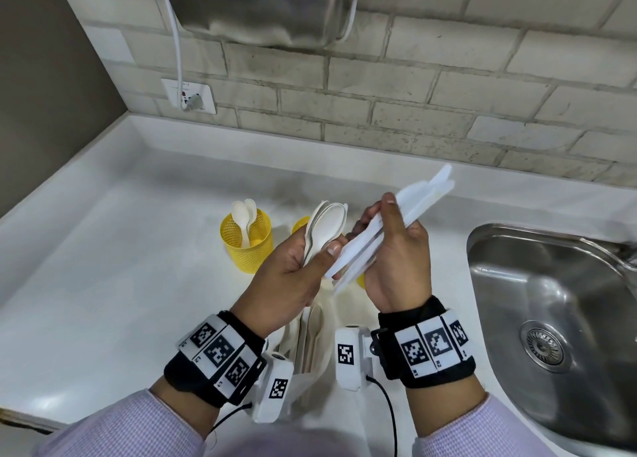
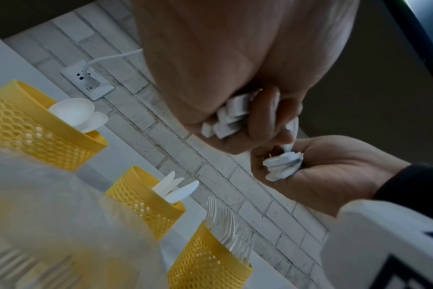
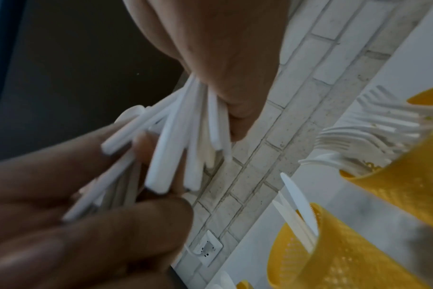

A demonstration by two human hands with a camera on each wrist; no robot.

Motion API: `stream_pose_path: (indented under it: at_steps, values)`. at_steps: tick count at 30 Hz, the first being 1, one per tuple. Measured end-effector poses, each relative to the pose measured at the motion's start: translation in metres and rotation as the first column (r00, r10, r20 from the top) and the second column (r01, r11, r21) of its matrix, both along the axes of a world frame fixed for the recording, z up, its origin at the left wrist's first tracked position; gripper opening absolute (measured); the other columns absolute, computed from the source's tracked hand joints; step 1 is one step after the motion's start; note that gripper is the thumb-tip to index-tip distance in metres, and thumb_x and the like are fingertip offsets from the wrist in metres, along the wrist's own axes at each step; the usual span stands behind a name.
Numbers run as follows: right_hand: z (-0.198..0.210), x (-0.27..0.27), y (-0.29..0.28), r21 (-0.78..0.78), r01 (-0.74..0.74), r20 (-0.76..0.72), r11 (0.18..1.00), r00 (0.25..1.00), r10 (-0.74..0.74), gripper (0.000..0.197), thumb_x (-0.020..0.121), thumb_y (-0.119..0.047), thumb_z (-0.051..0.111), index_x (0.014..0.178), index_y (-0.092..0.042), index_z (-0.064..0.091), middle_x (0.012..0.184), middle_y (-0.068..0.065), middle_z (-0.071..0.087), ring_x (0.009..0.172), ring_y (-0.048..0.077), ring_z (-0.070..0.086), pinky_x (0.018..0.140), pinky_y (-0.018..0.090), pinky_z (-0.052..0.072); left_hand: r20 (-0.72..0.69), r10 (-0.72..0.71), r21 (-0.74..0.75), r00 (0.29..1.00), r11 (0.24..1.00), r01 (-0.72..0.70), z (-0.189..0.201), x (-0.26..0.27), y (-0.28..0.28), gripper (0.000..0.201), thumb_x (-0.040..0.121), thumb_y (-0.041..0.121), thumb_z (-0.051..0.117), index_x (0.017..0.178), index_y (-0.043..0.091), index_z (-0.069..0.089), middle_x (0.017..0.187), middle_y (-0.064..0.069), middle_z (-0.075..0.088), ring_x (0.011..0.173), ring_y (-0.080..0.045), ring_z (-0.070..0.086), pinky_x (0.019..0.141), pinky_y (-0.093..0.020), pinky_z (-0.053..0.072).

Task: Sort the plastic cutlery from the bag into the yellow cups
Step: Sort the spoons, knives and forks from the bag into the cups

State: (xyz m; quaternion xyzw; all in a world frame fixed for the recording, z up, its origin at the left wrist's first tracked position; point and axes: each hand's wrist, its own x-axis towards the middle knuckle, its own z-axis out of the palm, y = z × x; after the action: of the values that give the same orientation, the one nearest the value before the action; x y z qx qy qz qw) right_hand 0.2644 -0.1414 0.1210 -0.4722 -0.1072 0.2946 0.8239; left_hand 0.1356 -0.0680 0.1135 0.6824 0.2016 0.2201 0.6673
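My left hand (image 1: 293,274) grips a nested stack of white plastic spoons (image 1: 325,230), bowls pointing up. My right hand (image 1: 400,249) holds a fanned bundle of long white cutlery (image 1: 424,191) slanting up to the right; its lower ends touch the left thumb. Which kind these pieces are is unclear. Both hands hover above three yellow mesh cups. The spoon cup (image 2: 37,129) holds two spoons, the knife cup (image 2: 146,203) holds knives, and the fork cup (image 2: 208,260) holds several forks. The clear bag (image 1: 310,346) with more cutlery lies under my wrists.
A steel sink (image 1: 558,318) is set into the white counter (image 1: 120,249) at the right. Behind the cups runs a brick-tiled wall with a socket (image 1: 189,96) and a plugged white cable. A metal appliance (image 1: 262,8) hangs on the wall above.
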Motion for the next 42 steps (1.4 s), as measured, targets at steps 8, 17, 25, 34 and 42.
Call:
stream_pose_path:
  at_steps: [8, 17, 25, 34, 42]
  values:
    - [0.019, 0.006, -0.004, 0.194, 0.233, -0.002, 0.953, 0.972, -0.237, 0.027, 0.107, -0.03, 0.051, 0.082, -0.018, 0.049, 0.057, 0.001, 0.034, 0.043, 0.016, 0.033, 0.049, 0.028, 0.04, -0.102, 0.038, -0.188, 0.994, 0.981, -0.057, -0.003, 0.002, 0.004, 0.031, 0.108, 0.034, 0.046, 0.092, 0.008, 0.047, 0.063, 0.0, 0.051, 0.046, -0.017, 0.041, 0.045, -0.026, 0.033]
    - [0.025, -0.022, -0.004, 0.063, 0.085, 0.494, 0.994, 0.863, -0.105, 0.036, 0.093, -0.036, 0.067, 0.064, -0.019, 0.053, 0.046, 0.0, 0.044, 0.04, 0.021, 0.044, 0.048, 0.035, 0.041, 0.014, -0.043, -0.647, 0.999, 0.761, 0.042, 0.002, 0.008, -0.001, 0.03, 0.107, 0.032, 0.047, 0.115, 0.003, 0.052, 0.099, -0.028, 0.073, 0.088, -0.038, 0.076, 0.08, -0.044, 0.064]
    - [0.012, -0.017, -0.001, -0.034, 0.051, 0.424, 0.998, 0.905, -0.031, 0.04, 0.1, -0.029, 0.061, 0.065, -0.014, 0.047, 0.049, -0.002, 0.037, 0.041, 0.017, 0.033, 0.044, 0.033, 0.028, -0.112, -0.019, -0.21, 0.993, 0.978, -0.005, -0.007, 0.002, 0.005, 0.024, 0.109, 0.035, 0.044, 0.118, 0.015, 0.055, 0.086, -0.002, 0.071, 0.063, -0.024, 0.067, 0.052, -0.034, 0.054]
    - [-0.003, -0.004, -0.001, -0.277, 0.106, 0.587, 0.955, 0.806, 0.081, 0.008, 0.089, -0.016, 0.078, 0.086, -0.017, 0.071, 0.049, -0.013, 0.046, 0.048, 0.009, 0.043, 0.054, 0.024, 0.04, -0.011, 0.033, 0.222, 0.999, 0.975, -0.03, -0.013, 0.0, 0.01, 0.015, 0.106, 0.039, 0.045, 0.107, 0.034, 0.059, 0.086, 0.003, 0.064, 0.07, -0.013, 0.058, 0.068, -0.035, 0.046]
    - [-0.009, -0.003, 0.0, -0.21, 0.126, 0.564, 0.97, 0.825, 0.015, 0.012, 0.091, -0.018, 0.077, 0.082, -0.022, 0.07, 0.055, -0.013, 0.051, 0.053, 0.012, 0.048, 0.06, 0.027, 0.042, 0.014, 0.133, 0.391, 0.991, 0.912, -0.127, -0.01, -0.001, 0.008, 0.021, 0.105, 0.038, 0.046, 0.103, 0.017, 0.051, 0.078, -0.006, 0.062, 0.071, -0.025, 0.058, 0.067, -0.043, 0.049]
